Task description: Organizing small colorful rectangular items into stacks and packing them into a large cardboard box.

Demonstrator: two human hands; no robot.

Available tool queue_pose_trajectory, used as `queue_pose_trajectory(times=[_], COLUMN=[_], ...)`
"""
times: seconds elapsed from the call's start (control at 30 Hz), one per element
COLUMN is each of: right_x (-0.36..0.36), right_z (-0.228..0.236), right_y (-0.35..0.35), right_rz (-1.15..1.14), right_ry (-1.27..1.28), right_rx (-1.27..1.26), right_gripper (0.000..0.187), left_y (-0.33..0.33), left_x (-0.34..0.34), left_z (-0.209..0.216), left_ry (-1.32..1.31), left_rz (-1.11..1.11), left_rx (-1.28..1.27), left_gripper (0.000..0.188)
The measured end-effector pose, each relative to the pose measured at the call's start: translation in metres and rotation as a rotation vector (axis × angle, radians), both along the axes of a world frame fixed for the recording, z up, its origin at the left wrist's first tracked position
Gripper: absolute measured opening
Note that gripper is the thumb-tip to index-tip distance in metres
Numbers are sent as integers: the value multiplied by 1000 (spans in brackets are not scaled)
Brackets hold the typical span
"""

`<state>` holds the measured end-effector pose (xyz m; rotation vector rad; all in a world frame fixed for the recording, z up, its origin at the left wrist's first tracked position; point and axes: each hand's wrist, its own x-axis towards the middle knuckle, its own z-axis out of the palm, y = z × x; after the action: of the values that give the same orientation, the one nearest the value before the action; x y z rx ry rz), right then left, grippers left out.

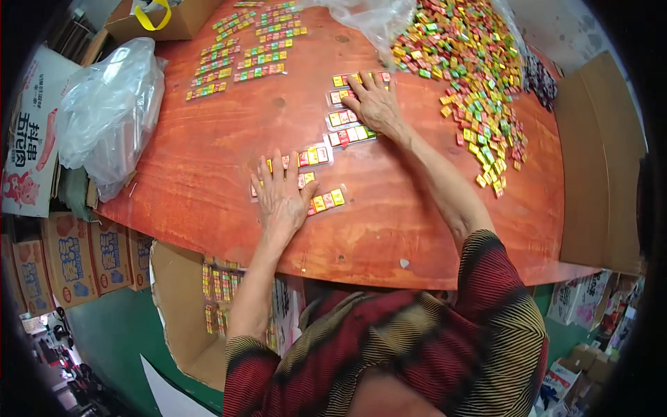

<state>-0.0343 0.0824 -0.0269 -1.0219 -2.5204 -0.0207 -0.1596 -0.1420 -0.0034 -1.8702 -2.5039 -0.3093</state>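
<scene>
My left hand [281, 201] lies flat with its fingers spread over a few clear plastic strips filled with small red and yellow wrapped blocks. Part of one strip [313, 156] shows beyond its fingers, and the end of another strip [326, 201] sticks out by the thumb. Farther off and to the right, my right hand [375, 108] also rests open, palm down, across a stack-like row of similar strips. The nearest strip [351, 135] in that row has red, white and green blocks. The hands partly cover both groups.
A big heap of loose coloured blocks [462, 55] spreads at the far right. Finished-looking rows of strips [260, 59] lie at the far left. Clear plastic bags [111, 111] hang over the left edge. A cardboard box [184, 306] holding strips stands below the wooden table [389, 243].
</scene>
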Motion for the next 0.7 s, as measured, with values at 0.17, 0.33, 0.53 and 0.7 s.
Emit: queue_pose_trajectory(times=[0.17, 0.33, 0.53, 0.7], right_x=[38, 60, 66, 73], right_z=[3, 2, 3, 8], right_y=[-29, -51, -59, -58], right_rz=[-49, -167, -273, -261], right_ry=[-3, 54, 43, 30], right_rx=[-71, -75, -16, -117], right_gripper=[46, 48, 51, 48], left_y=[-30, -53, -58, -50], left_x=[43, 74, 115, 150], left_z=[2, 3, 6, 4], left_ry=[-51, -58, -78, -121], left_rz=[8, -32, -165, -259], left_rx=[-45, -53, -53, -66], left_gripper=[62, 63, 67, 68])
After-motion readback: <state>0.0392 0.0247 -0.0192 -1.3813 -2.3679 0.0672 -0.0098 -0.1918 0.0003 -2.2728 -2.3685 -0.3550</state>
